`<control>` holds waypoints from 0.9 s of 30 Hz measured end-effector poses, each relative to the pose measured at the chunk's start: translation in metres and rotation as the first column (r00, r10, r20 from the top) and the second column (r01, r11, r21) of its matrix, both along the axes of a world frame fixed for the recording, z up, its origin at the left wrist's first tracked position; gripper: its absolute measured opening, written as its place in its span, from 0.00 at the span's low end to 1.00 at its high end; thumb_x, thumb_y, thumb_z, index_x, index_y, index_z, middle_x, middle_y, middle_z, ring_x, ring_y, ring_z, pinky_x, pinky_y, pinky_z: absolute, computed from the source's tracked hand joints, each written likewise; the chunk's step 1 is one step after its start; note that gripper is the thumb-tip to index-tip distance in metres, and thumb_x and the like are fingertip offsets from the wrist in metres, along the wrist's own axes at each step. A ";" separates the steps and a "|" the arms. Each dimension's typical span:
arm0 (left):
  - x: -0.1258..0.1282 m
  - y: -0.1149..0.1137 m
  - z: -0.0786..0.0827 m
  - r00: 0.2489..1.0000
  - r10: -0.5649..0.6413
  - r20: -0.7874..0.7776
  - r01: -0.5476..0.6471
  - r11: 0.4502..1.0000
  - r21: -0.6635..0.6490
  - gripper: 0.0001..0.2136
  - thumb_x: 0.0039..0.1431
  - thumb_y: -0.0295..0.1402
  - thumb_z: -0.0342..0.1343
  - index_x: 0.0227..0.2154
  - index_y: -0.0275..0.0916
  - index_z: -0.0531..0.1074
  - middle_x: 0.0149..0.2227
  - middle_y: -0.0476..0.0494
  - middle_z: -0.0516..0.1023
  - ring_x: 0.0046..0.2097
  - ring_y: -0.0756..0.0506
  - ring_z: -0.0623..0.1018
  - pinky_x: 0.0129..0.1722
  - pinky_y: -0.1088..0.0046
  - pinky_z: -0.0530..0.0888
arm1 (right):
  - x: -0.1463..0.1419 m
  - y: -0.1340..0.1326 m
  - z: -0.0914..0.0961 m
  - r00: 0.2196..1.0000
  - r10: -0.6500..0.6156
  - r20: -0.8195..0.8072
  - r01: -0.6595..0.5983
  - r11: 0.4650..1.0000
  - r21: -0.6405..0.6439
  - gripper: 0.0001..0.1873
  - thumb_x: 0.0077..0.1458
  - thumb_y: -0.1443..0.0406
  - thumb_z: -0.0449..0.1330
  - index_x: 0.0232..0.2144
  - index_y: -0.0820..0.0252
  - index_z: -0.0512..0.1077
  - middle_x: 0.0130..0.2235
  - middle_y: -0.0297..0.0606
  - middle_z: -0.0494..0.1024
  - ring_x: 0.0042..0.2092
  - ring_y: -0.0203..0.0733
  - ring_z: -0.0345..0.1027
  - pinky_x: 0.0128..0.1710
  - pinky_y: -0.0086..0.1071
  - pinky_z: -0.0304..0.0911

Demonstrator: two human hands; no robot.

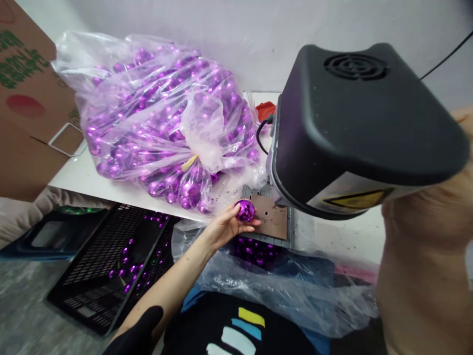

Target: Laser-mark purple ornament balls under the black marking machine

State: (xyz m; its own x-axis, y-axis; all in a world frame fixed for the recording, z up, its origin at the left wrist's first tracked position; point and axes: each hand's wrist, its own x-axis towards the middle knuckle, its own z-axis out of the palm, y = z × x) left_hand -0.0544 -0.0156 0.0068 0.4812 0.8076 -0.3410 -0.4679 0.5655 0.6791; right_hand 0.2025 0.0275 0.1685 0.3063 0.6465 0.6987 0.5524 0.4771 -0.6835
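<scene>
My left hand (224, 228) is shut on a shiny purple ball (245, 210), holding it at the front edge of the white table (83, 178). The ball sits right beside a brown plate (274, 223) under the black head of a machine (354, 123). My right arm (421, 256) rises close to the camera at the right. Its hand reaches the frame's edge behind the machine head, and its fingers are hidden.
A big clear bag (162, 123) full of purple balls lies on the table at the left. Below the table edge, a black slatted crate (103, 266) holds a few balls, and another clear bag (281, 281) holds more. A cardboard box (25, 98) stands at the far left.
</scene>
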 end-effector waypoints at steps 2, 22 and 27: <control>0.006 0.002 -0.003 0.993 0.015 -0.114 -0.010 0.999 0.038 0.22 0.59 0.48 0.61 0.50 0.39 0.68 0.43 0.41 0.79 0.40 0.41 0.83 0.37 0.68 0.77 | -0.002 -0.001 0.003 1.000 -0.006 0.005 0.006 1.000 0.001 0.19 0.59 0.54 0.59 0.28 0.67 0.66 0.21 0.32 0.59 0.25 0.23 0.53 0.26 0.22 0.46; 0.038 0.016 -0.022 0.628 0.430 -0.649 0.394 0.543 0.741 0.18 0.61 0.38 0.61 0.53 0.41 0.72 0.57 0.35 0.73 0.61 0.35 0.71 0.68 0.43 0.54 | -0.010 -0.002 0.006 0.998 -0.068 0.014 0.068 0.997 0.027 0.23 0.60 0.52 0.58 0.27 0.69 0.67 0.24 0.34 0.60 0.31 0.21 0.53 0.30 0.20 0.47; 0.046 0.019 -0.015 0.564 0.425 -0.708 0.504 0.501 0.703 0.17 0.61 0.37 0.59 0.52 0.42 0.71 0.55 0.36 0.73 0.60 0.35 0.70 0.68 0.43 0.55 | -0.010 -0.003 0.007 0.997 -0.069 0.015 0.069 0.997 0.022 0.21 0.60 0.53 0.57 0.27 0.69 0.66 0.25 0.34 0.60 0.31 0.22 0.54 0.29 0.20 0.49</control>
